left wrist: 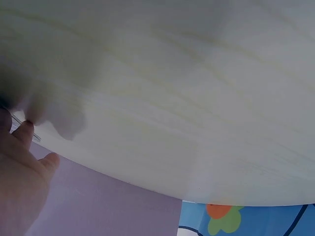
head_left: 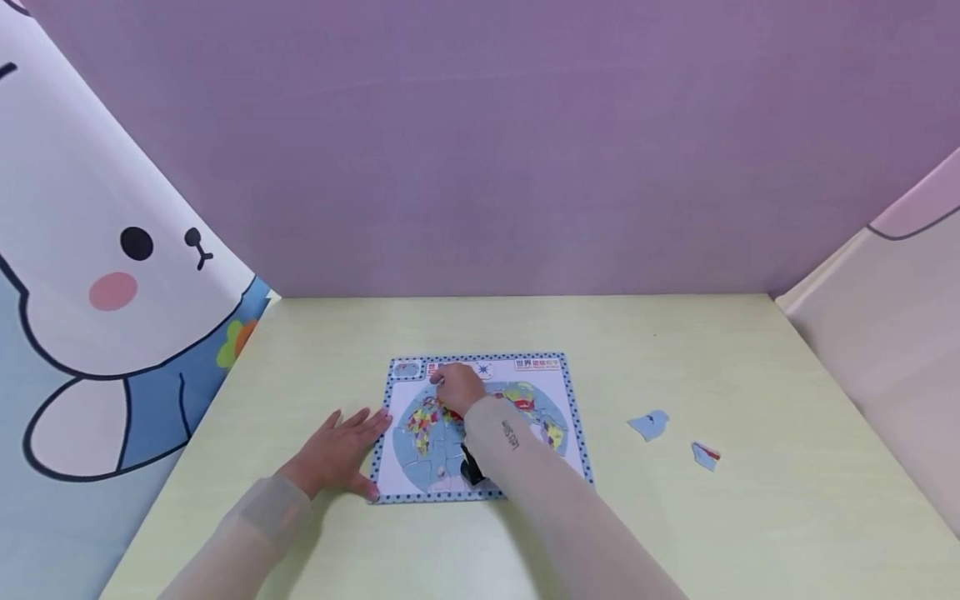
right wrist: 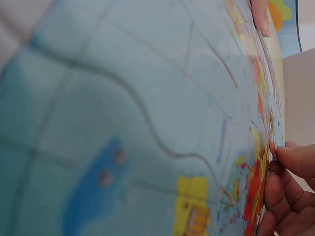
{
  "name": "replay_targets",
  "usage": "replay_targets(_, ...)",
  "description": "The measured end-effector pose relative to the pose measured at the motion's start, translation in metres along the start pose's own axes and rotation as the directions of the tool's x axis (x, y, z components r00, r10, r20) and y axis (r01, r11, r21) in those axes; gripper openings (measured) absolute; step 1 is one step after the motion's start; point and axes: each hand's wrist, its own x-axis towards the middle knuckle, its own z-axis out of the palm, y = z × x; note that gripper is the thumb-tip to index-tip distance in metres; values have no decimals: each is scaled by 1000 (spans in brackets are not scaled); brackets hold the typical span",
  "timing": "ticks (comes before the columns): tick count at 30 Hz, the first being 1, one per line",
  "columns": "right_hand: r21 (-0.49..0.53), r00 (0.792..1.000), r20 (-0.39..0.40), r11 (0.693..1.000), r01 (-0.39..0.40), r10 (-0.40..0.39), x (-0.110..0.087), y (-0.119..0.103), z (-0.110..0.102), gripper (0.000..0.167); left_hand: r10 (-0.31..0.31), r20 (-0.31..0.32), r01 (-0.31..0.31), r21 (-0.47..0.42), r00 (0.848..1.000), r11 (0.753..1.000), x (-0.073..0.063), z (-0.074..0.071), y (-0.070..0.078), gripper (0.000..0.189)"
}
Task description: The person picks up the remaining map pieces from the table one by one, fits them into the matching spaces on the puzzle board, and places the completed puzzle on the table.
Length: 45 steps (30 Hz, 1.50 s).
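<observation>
A world map jigsaw puzzle with a blue dotted border lies flat on the table. My left hand rests at its left edge, fingers spread, the fingertips touching the border; part of that hand shows at the left of the left wrist view. Over the upper left of the map, my right hand pinches a small puzzle piece between thumb and fingers, as the right wrist view shows. Much of this piece is hidden by the fingers. My right forearm covers part of the map's middle.
Two loose puzzle pieces lie on the table to the right of the puzzle: a larger blue one and a smaller blue one with a red edge. A purple cloth hangs behind the pale table, and printed cloths flank it.
</observation>
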Motion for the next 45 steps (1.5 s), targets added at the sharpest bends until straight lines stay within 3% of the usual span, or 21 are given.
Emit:
replay_targets(16, -13, 1000, 3, 1000, -18, 18, -8, -8, 0, 26, -1, 3, 1, 18, 1000, 1000, -3, 0, 0, 108)
replay_targets(24, -95, 999, -38, 995, -6, 3, -10, -13, 1, 25, 44, -26, -42, 68, 999, 997, -3, 3, -3, 107)
replay_targets(33, -136, 997, -70, 990, -32, 23, -8, -10, 4, 24, 85, 9, -85, 74, 996, 994, 1, -1, 3, 104)
replay_targets(41, -215, 998, -67, 977, 1, -16, -8, -8, 2, 16, 62, 40, -65, 74, 997, 995, 2, -2, 6, 103)
replay_targets(45, -202, 999, -41, 979, 26, -35, -11, -8, -3, 18, 42, 42, -44, 62, 998, 997, 1, -2, 5, 105)
